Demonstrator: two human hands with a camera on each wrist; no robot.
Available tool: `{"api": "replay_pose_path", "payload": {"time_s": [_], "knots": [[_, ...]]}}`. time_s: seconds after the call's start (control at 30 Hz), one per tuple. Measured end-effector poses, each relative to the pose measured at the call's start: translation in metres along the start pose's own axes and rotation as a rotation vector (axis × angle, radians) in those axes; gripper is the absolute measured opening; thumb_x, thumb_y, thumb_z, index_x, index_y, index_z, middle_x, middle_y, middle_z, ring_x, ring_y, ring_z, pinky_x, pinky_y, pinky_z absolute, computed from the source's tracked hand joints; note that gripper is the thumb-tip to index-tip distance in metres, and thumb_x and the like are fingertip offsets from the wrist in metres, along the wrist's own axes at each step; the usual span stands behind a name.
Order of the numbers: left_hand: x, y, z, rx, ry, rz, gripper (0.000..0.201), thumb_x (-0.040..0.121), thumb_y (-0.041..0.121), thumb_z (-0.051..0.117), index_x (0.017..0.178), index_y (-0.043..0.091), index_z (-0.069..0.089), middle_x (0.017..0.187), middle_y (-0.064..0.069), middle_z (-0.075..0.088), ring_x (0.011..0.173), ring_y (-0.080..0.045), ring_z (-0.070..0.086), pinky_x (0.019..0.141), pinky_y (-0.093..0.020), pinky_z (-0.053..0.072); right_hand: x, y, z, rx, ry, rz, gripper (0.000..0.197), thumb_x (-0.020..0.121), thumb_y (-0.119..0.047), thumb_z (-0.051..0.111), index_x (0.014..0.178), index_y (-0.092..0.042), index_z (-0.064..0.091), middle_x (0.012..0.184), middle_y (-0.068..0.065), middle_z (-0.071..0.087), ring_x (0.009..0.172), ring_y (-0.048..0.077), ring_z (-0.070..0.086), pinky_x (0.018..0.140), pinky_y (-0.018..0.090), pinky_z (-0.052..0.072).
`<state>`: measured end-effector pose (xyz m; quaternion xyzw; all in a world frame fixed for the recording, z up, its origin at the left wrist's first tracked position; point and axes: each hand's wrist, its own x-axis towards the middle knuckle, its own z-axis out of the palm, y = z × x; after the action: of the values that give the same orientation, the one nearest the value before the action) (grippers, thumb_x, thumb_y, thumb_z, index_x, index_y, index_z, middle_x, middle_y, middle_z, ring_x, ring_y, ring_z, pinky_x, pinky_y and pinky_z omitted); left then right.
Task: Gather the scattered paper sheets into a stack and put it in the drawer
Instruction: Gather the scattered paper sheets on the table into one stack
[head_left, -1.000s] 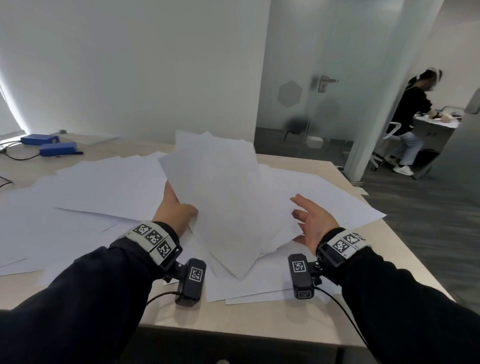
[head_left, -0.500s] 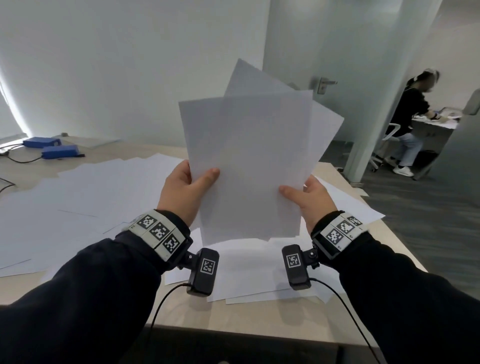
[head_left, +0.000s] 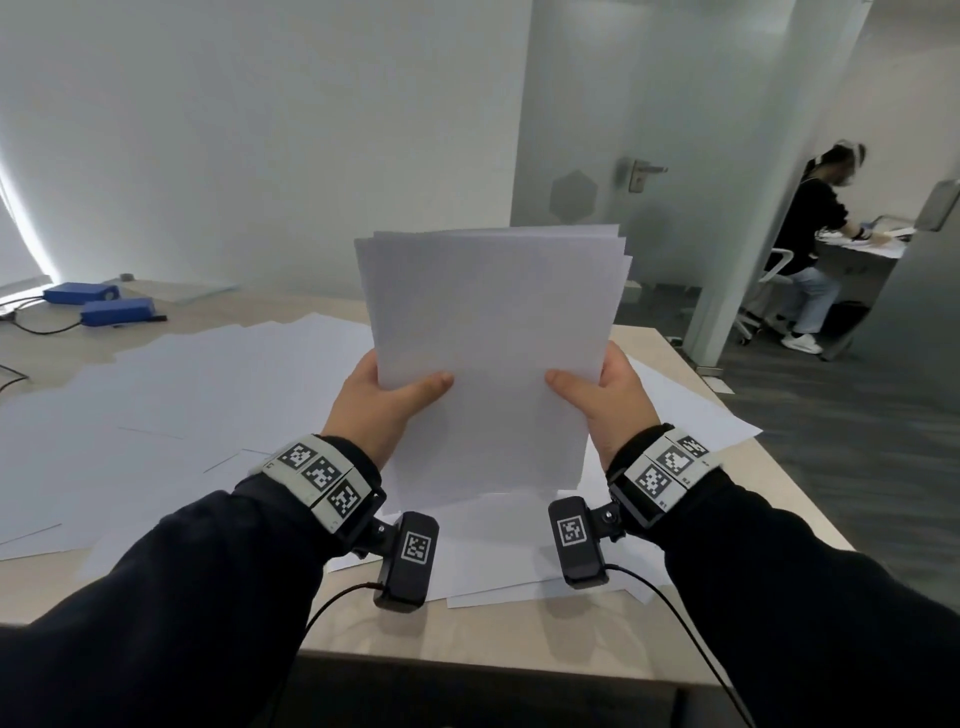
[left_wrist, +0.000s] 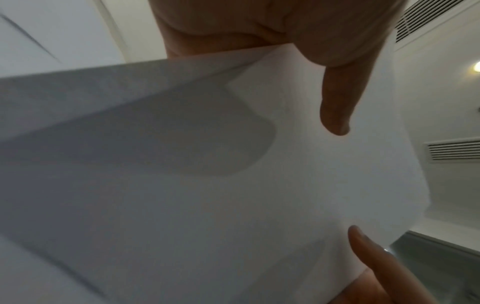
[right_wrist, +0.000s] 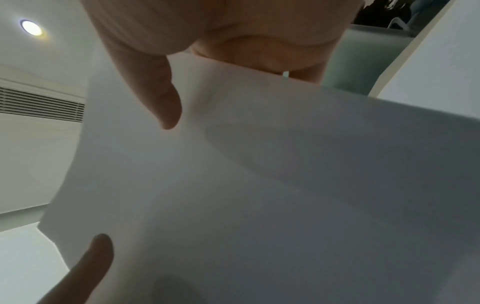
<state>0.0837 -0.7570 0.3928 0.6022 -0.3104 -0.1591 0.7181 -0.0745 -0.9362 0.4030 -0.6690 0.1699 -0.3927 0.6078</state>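
Hands grip a small stack of paper sheets (head_left: 488, 358) upright above the table (head_left: 467, 634), the left hand (head_left: 374, 402) at 9 o'clock of the stack and the right hand (head_left: 605, 402) at 3 o'clock. Each thumb lies across the front sheet while the other fingers curl behind, so both hands are closed on the paper. The upright, two-sided hold looks meant to let the edges be squared; the top edges sit nearly level, with a few corners slightly offset. How many sheets are in the stack cannot be counted, though several edges show at the top.

Under and beyond the wrists, loose sheets (head_left: 218, 384) lie overlapping across the table from 6 to 10 o'clock, too many and too layered to count, so gathering appears far from finished. At 10 o'clock, two blue boxes (head_left: 98, 301) sit near the wall with cables. At 2 o'clock, one person (head_left: 815, 244) sits at another desk. No drawer is in view.
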Motion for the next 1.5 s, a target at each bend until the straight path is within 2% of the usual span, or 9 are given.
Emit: {"api": "replay_pose_path", "payload": {"time_s": [0.13,0.3,0.47,0.6,0.7,1.0,1.1,1.27,1.5], "knots": [[-0.005,-0.021,-0.003,0.039,0.027,-0.117,0.070,0.060,0.040,0.089,0.122,0.027,0.061,0.110,0.003,0.075,0.100,-0.021,0.072,0.093,-0.049,0.055,-0.007,0.019,-0.003,-0.091,-0.030,0.118,0.049,0.069,-0.015,0.065,0.117,-0.018,0.060,0.108,0.006,0.073,0.100,0.025,0.070,0.089,0.045,0.056],[-0.017,-0.034,-0.002,0.103,-0.014,-0.193,0.056,0.064,0.041,0.085,0.115,0.028,0.068,0.106,0.006,0.076,0.098,-0.017,0.072,0.095,-0.045,0.054,-0.018,0.042,-0.011,-0.287,-0.104,0.272,0.022,0.087,-0.004,0.061,0.093,-0.023,0.072,0.096,0.000,0.077,0.097,0.024,0.071,0.094,0.046,0.055],[-0.020,-0.031,0.006,0.217,-0.064,-0.196,0.028,0.078,0.035,0.082,0.104,0.032,0.072,0.101,0.012,0.076,0.100,-0.011,0.070,0.094,-0.034,0.051,-0.019,0.036,-0.011,-0.284,-0.044,0.247,0.019,0.086,-0.006,0.066,0.097,-0.020,0.073,0.095,0.002,0.077,0.090,0.021,0.073,0.085,0.036,0.056],[-0.021,-0.039,0.008,0.294,-0.146,-0.318,0.046,0.070,0.049,0.080,0.109,0.028,0.071,0.103,0.008,0.076,0.099,-0.017,0.071,0.098,-0.043,0.052,-0.026,0.042,-0.012,-0.346,-0.082,0.304,0.013,0.086,-0.011,0.071,0.097,-0.018,0.070,0.094,0.001,0.075,0.086,0.018,0.071,0.081,0.030,0.054],[-0.025,-0.047,0.011,0.410,-0.165,-0.395,0.031,0.087,0.040,0.070,0.111,0.019,0.067,0.111,-0.001,0.073,0.103,-0.025,0.068,0.100,-0.046,0.051,-0.034,0.046,-0.015,-0.374,-0.103,0.354,0.010,0.091,-0.010,0.065,0.098,-0.016,0.067,0.094,0.002,0.073,0.079,0.011,0.066,0.065,0.016,0.050],[-0.022,-0.030,0.010,0.627,-0.243,-0.301,0.014,0.093,0.038,0.062,0.103,0.030,0.069,0.109,0.009,0.068,0.107,-0.014,0.061,0.093,-0.031,0.044,-0.011,0.026,-0.068,-0.384,0.310,0.498,0.009,0.092,-0.007,0.053,0.087,-0.014,0.058,0.083,0.015,0.059,0.067,0.032,0.059,0.067,0.040,0.051],[-0.018,-0.028,0.003,0.738,-0.240,-0.318,0.019,0.094,0.037,0.061,0.108,0.027,0.070,0.108,0.009,0.066,0.107,-0.014,0.058,0.090,-0.026,0.038,-0.009,0.021,-0.097,-0.527,0.406,0.477,0.017,0.094,-0.005,0.049,0.108,-0.004,0.057,0.104,0.021,0.060,0.076,0.033,0.060,0.060,0.033,0.055],[-0.014,-0.029,0.000,0.844,-0.383,-0.396,0.037,0.097,0.036,0.059,0.128,0.018,0.064,0.139,-0.001,0.058,0.130,-0.020,0.049,0.110,-0.030,0.033,-0.015,0.016,-0.125,-0.434,0.638,0.447,0.039,0.094,-0.011,0.042,0.129,-0.018,0.056,0.113,0.013,0.063,0.066,0.031,0.059,0.054,0.038,0.055],[-0.018,-0.030,0.016,0.959,-0.557,-0.396,0.043,0.102,0.037,0.049,0.139,0.017,0.055,0.150,-0.001,0.047,0.139,-0.020,0.041,0.114,-0.030,0.027,-0.020,0.023,-0.129,-0.647,0.424,0.541,0.029,0.093,-0.008,0.046,0.120,-0.005,0.058,0.098,0.018,0.062,0.082,0.042,0.064,0.072,0.051,0.059]]}}
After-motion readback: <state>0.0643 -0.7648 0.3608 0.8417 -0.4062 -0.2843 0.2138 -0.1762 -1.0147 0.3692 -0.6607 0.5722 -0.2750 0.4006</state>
